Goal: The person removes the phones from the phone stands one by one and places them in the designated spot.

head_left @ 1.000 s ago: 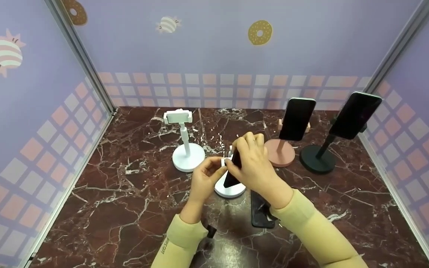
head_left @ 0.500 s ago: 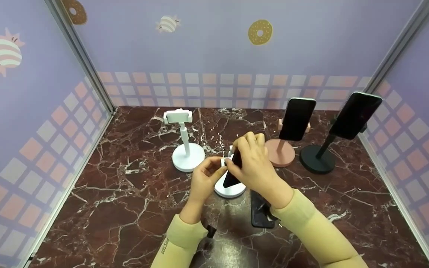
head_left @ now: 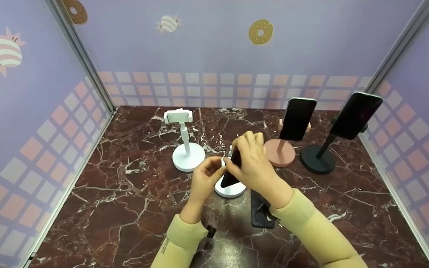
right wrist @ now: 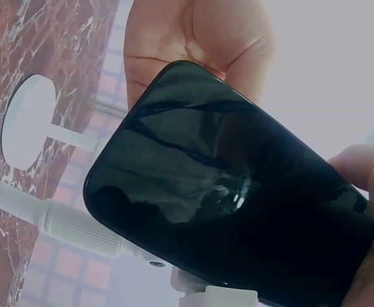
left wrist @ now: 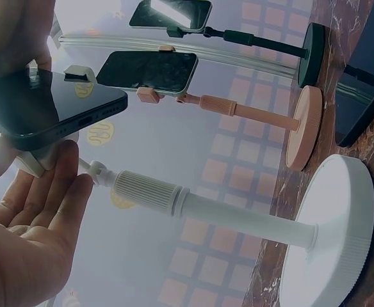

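Observation:
A black smartphone (right wrist: 225,185) is tilted at the head of a white phone stand (left wrist: 238,217), whose round base (head_left: 230,190) rests on the table. My right hand (head_left: 253,160) grips the phone from above, along its upper part. With thumb and fingers my left hand (head_left: 207,176) pinches one jaw of the stand's white clamp, beside the phone. In the left wrist view its fingers curl under the clamp, below the phone's edge. Another clamp jaw shows at the phone's lower edge in the right wrist view. How far the phone sits inside the clamp is partly hidden.
At the left stands another white phone stand (head_left: 187,156) with nothing in its clamp. On the right, a pink stand (head_left: 279,153) and a dark green stand (head_left: 318,160) each hold a phone. Another black phone (head_left: 261,214) lies on the marble table by my right forearm.
The phone's lower end has swung slightly to the left. Both hands stay in nearly the same place, still holding the phone and the clamp.

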Demonstrator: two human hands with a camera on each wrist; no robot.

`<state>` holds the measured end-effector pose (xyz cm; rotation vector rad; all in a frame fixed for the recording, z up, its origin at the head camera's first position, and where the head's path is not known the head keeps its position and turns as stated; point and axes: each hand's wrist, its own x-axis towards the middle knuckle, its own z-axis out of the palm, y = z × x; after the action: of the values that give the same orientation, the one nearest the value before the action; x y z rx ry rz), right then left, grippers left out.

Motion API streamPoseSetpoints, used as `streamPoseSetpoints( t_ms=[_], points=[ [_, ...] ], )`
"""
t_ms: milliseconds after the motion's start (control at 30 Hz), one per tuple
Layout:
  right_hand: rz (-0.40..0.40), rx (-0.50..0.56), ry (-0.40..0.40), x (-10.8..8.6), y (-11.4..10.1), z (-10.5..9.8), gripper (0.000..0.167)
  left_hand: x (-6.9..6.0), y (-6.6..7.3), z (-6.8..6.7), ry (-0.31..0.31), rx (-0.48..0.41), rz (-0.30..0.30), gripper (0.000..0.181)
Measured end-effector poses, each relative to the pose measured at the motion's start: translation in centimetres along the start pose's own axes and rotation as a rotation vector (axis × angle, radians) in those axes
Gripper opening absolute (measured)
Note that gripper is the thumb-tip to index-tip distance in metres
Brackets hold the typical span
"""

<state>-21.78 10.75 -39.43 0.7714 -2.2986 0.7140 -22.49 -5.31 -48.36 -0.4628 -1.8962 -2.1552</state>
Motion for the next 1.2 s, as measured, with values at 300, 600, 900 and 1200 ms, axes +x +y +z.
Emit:
streamPoseSetpoints(
  t_ms=[300, 600, 900, 1200],
  points=[
    [-0.008, 0.021, -0.014, 0.13, 0.10, 0.11, 0.035, 0.02, 0.05, -0.05, 0.002, 0.008, -0.013, 0.026],
    [0.009, 0.051, -0.032, 0.19, 0.02, 0.03, 0.034, -0.01, 0.04, -0.18, -0.007, 0.007, 0.000, 0.028],
    [-0.033, 0.055, -0.006, 0.21, 0.06, -0.02, 0.035, -0.05, 0.10, -0.21, -0.004, -0.005, -0.011, 0.030],
    [-0.079, 0.065, 0.057, 0.45, 0.03, -0.47, 0.035, 0.05, 0.04, -0.11, 0.008, 0.008, -0.024, 0.025]
  ],
)
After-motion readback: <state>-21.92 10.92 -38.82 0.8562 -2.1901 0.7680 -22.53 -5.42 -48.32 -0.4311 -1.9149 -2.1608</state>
